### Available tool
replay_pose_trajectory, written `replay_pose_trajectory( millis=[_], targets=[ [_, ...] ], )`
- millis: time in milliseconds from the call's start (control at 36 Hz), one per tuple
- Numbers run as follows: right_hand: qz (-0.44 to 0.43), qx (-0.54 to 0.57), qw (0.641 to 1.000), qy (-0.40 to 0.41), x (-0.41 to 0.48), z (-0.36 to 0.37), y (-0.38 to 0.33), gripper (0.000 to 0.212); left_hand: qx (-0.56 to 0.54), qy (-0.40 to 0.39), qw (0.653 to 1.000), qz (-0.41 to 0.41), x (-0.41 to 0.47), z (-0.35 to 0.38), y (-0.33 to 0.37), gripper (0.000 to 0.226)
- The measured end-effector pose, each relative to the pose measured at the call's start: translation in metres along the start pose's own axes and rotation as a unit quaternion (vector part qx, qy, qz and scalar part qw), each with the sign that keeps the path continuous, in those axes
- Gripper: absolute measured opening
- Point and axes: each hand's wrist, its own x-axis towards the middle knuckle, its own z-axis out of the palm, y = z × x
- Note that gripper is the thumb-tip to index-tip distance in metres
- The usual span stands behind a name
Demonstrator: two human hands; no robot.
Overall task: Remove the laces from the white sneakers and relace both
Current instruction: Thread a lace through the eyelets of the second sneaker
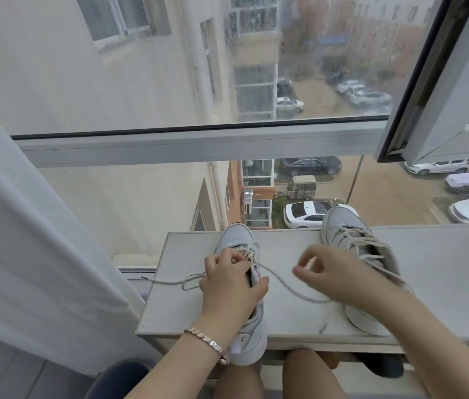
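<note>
Two white sneakers lie on a pale board [291, 315] by the window. The left sneaker [234, 240] points away from me, its heel overhanging the board's near edge. My left hand [229, 286] grips its collar and tongue. Its pale lace [282, 280] is partly pulled out: one end loops off to the left, the other runs right to my right hand [340, 276], which pinches it between thumb and fingers. The right sneaker [351, 234] lies behind my right hand, still laced, with loose loops.
The board rests against a large window with a frame bar [198, 142] across it. A white curtain [26, 240] hangs at the left. An opened window sash [443, 96] juts in at the upper right. My knees show below the board's near edge.
</note>
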Motion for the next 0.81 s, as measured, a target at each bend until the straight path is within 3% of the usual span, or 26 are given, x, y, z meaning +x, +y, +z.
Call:
replay_pose_trajectory(
  millis=[111,250,389,472,528,667,750,806],
  targets=[
    [-0.068,0.009,0.997,0.042,0.023,0.035,-0.014,0.033,0.006,-0.004,1.0,0.002,0.0,-0.001,0.002,0.041],
    [-0.079,0.037,0.996,0.028,0.04,0.059,-0.027,0.032,0.009,0.009,1.0,0.003,-0.001,-0.001,0.002,0.034],
    [-0.147,-0.07,0.975,0.153,0.032,0.057,-0.017,0.028,0.013,0.01,1.0,0.005,-0.001,-0.001,0.003,0.034],
    [-0.253,0.003,0.95,0.182,0.017,0.05,-0.014,0.02,0.007,0.009,1.0,0.007,-0.001,0.0,0.001,0.037],
    [-0.28,0.1,0.932,0.205,0.005,0.042,-0.011,0.021,0.002,0.009,1.0,0.008,-0.001,0.0,0.0,0.039],
    [-0.201,0.386,0.892,0.122,-0.016,0.026,-0.003,0.031,0.005,0.009,1.0,0.008,-0.001,0.001,0.0,0.04],
    [-0.146,0.459,0.87,0.108,-0.012,0.031,0.002,0.038,0.003,0.006,1.0,0.011,-0.001,0.003,0.001,0.041],
    [-0.115,0.435,0.888,0.095,-0.006,0.035,0.003,0.039,-0.002,0.006,1.0,0.009,0.0,0.003,0.002,0.042]
  ],
)
